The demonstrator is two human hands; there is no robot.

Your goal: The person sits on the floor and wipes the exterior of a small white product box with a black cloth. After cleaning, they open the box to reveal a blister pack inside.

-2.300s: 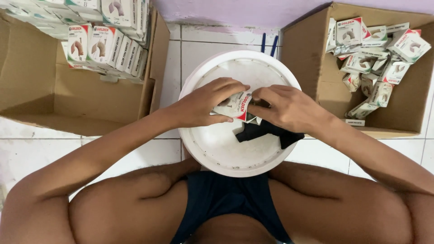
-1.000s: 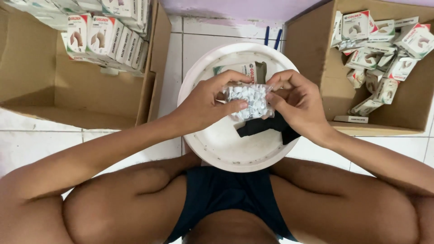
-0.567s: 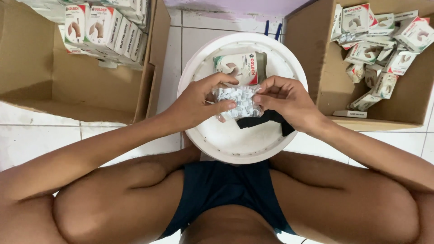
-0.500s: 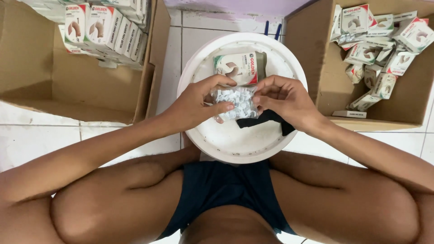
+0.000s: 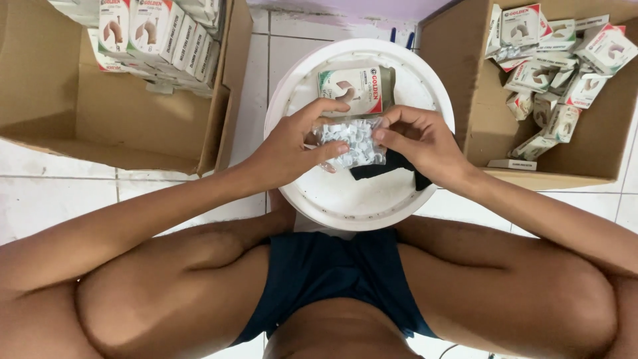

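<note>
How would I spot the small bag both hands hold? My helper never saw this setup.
Find the round white lid between two cardboard boxes. Above its middle, the left hand and right hand pinch a clear plastic bag of small white pieces, unlike the printed carton behind it.

black cloth point(image 5: 392, 165) half under right hand point(image 5: 425, 143)

White tiled floor point(image 5: 60, 193) meets a lilac wall point(image 5: 345, 6), evenly lit by soft light.
</note>
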